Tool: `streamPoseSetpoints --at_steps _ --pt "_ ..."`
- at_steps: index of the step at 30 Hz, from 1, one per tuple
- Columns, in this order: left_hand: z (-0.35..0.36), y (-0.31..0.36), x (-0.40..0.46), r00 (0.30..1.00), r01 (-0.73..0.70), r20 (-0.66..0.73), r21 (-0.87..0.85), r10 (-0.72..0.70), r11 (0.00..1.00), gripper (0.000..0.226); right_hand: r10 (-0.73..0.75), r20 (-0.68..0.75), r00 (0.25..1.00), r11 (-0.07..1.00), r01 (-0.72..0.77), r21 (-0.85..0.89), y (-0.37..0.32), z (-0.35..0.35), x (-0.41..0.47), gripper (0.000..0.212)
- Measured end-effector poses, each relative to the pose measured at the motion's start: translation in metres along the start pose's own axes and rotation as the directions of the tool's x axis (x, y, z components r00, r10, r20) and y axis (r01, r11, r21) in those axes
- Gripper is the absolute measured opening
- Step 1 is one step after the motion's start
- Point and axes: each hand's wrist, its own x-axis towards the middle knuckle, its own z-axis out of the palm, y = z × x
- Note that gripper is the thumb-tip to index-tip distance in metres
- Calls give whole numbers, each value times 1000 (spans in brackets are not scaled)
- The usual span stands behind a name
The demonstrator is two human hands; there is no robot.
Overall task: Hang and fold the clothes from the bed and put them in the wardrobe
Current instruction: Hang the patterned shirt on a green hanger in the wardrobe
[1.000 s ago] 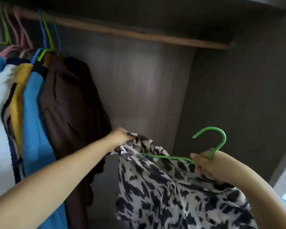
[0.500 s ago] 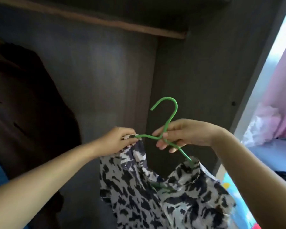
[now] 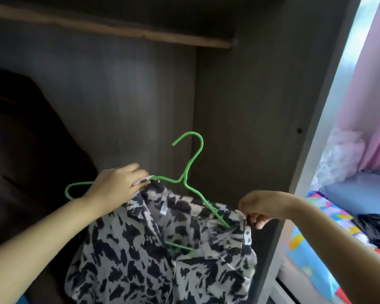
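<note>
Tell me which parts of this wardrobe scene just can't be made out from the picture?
All from the head view:
- Green hanger: its right arm runs into the patterned shirt, end hidden.
- Left hand: fingertips buried in the shirt's collar.
- Brown garment: too dark to identify, cut by the left edge.
- Wooden rail: left end beyond the frame.
- Black item on the bed: cut by the right edge.

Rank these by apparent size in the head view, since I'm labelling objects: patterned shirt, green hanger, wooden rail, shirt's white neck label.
1. patterned shirt
2. wooden rail, though it is farther away and cut off at the left edge
3. green hanger
4. white neck label
</note>
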Motion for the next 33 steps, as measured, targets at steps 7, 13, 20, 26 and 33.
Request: streamPoseSetpoints --at_steps 7,13,20,26,33 --pt "21 15 -16 983 -42 184 235 -2 971 19 -113 -68 991 949 128 288 -19 31 19 26" --pt "15 5 -12 994 104 -38 -30 -105 994 32 -451 -130 883 850 470 238 -50 45 29 22" --pt "14 -54 -34 933 269 -143 -334 -331 903 12 -434 -188 881 698 197 -689 -49 -27 14 39" --pt "0 -73 -29 832 383 -177 -503 -526 775 14 -49 -45 998 974 38 -224 -6 -7 31 12" --pt "4 -91 -17 792 477 -145 -459 -593 750 20 -120 -449 885 913 276 301 13 22 55 27"
